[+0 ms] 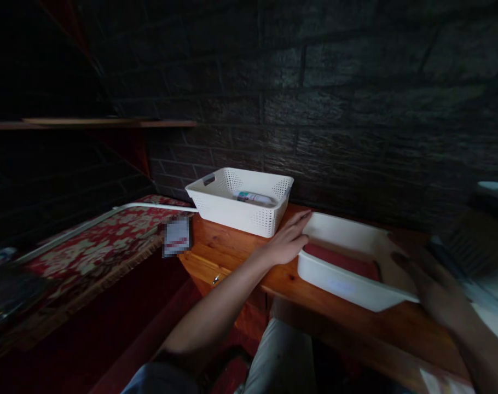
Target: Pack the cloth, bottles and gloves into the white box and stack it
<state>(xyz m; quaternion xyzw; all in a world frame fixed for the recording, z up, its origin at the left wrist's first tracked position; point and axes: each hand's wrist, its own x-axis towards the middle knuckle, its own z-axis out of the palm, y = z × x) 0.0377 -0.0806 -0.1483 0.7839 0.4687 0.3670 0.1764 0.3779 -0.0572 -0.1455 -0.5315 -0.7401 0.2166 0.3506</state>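
Observation:
A white plastic bin [347,282] rests on the wooden desk to the right, with a dark red flat item [341,261] inside it. My left hand [288,241] grips the bin's left end, its fingers long against the rim and the thumb at the near corner. At the opposite end, my right hand [427,279] is blurred but has its fingers over the rim, holding that side. Left of the bin stands a white perforated basket [232,215], and a white bottle [255,198] lies in it.
The wooden desk [216,249] has a small drawer knob [216,279] in front. A dark brick wall [314,120] rises behind. To the left are a shelf [109,123] and a red floral cloth [80,241]. A pale object [493,273] stands far right.

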